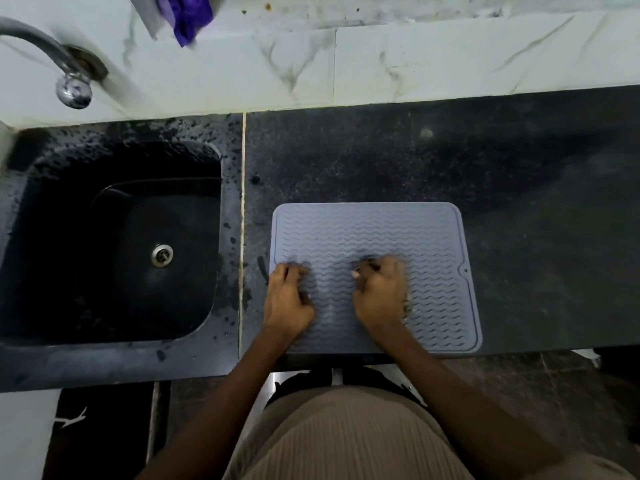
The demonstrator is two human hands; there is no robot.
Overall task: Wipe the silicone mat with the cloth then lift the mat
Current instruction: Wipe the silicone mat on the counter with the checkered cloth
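A grey silicone mat point(433, 237) with a wavy ribbed surface lies flat on the dark counter, its front edge at the counter's front edge. My left hand point(287, 299) presses on the mat's left edge with bent fingers. On the mat's middle, my right hand point(379, 292) is curled and blurred. A sliver of pale cloth point(406, 304) shows at its right side, and the hand hides the rest.
A black sink point(20, 209) is set into the counter left of the mat, with a metal tap point(41, 43) above it. A purple cloth point(192, 19) hangs over the marble ledge at the back. Dark counter point(536, 174) stretches behind and right of the mat.
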